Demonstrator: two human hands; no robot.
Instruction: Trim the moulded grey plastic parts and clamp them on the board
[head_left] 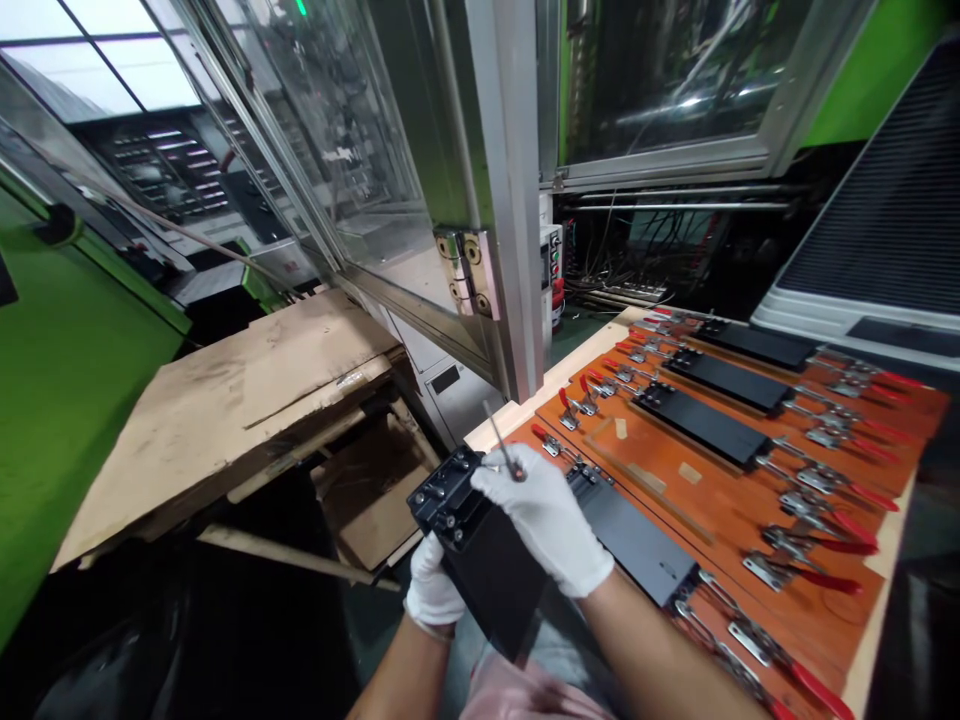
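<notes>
My left hand (435, 590), in a white glove, grips a long black flat part (502, 575) by its side below the end block. That end block (446, 500) carries several round metal fittings and points up and away from me. My right hand (551, 515), also gloved in white, lies over the part's right side with its fingers closed on a thin metal rod-like tool (499, 438). The tool tilts up to the left beyond the block; its exact kind is unclear. Part of the black part is hidden behind the right hand.
On the right, an orange fixture board (675, 480) holds several similar black parts (705, 425) between red-handled toggle clamps (810, 480). A hinged metal-framed door (517, 250) juts toward me. Cardboard (225, 400) covers a wooden stand at the left.
</notes>
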